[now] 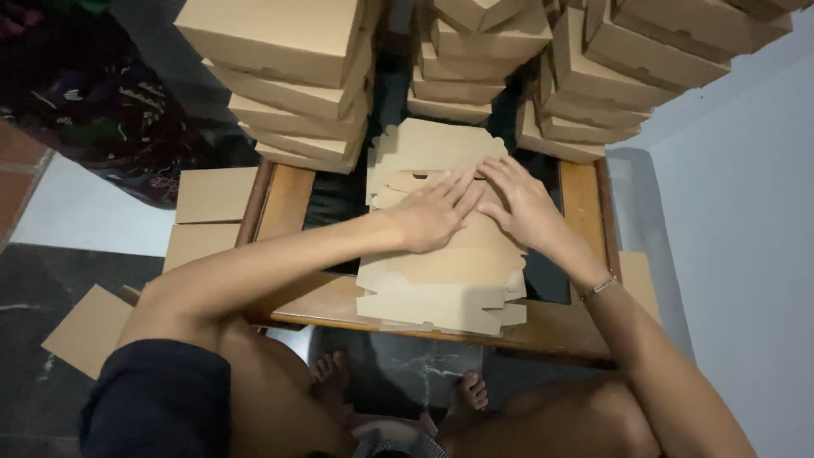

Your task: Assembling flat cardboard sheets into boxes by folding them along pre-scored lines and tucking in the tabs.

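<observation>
A pile of flat, unfolded brown cardboard box blanks (pixel 441 280) lies on a small wooden table (pixel 577 326) with a dark top. My left hand (pixel 434 214) rests palm down on the top blank, fingers spread and pointing away from me. My right hand (pixel 524 206) lies flat beside it on the same sheet, fingertips close to those of the left hand. Neither hand grips anything. A thin bracelet (pixel 600 287) is on my right wrist.
Stacks of folded brown cardboard boxes stand at the table's far side: left stack (pixel 292 76), middle stack (pixel 475 64), right stack (pixel 619 72). Flat cardboard sheets (pixel 212 208) lie on the floor at left, another (pixel 85 331) nearer me. A white wall (pixel 746 237) is at right.
</observation>
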